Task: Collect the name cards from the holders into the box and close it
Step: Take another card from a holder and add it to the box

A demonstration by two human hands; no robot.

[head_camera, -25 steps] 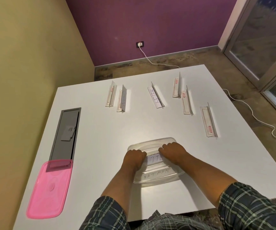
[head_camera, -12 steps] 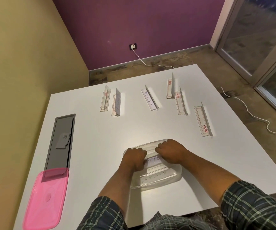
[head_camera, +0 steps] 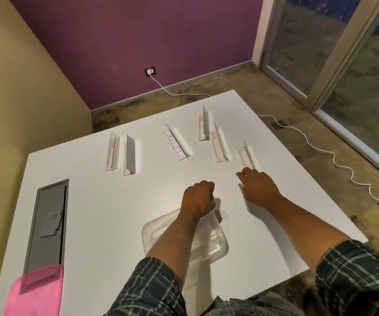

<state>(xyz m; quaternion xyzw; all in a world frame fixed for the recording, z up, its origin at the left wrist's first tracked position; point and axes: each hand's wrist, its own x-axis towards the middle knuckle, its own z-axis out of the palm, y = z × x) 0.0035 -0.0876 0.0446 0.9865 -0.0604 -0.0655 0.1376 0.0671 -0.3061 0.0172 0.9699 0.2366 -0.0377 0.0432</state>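
1. Near edge of the counter (head_camera: 88, 224): clear box (head_camera: 215, 249) sits open, handy for drop-offs; pink lid (head_camera: 35, 293) parked near left.
2. Right hand (head_camera: 259, 190), fingers loosely spread, empty, reaches for the nearest holder (head_camera: 245, 157).
3. Left hand (head_camera: 198, 198) curled, contents unclear.
4. Card "PETER" (head_camera: 175, 147) waits in the middle holder, far side.

I see a smooth matt white desk (head_camera: 92, 213). The box (head_camera: 215, 245) near me is clear glossy plastic, the holders (head_camera: 218, 147) clear shiny plastic too, one with a paper card (head_camera: 174, 147). Pink translucent plastic lid (head_camera: 35, 293) at left, beside a matt grey panel (head_camera: 47, 222). My sleeves (head_camera: 357, 279) are checked cloth.
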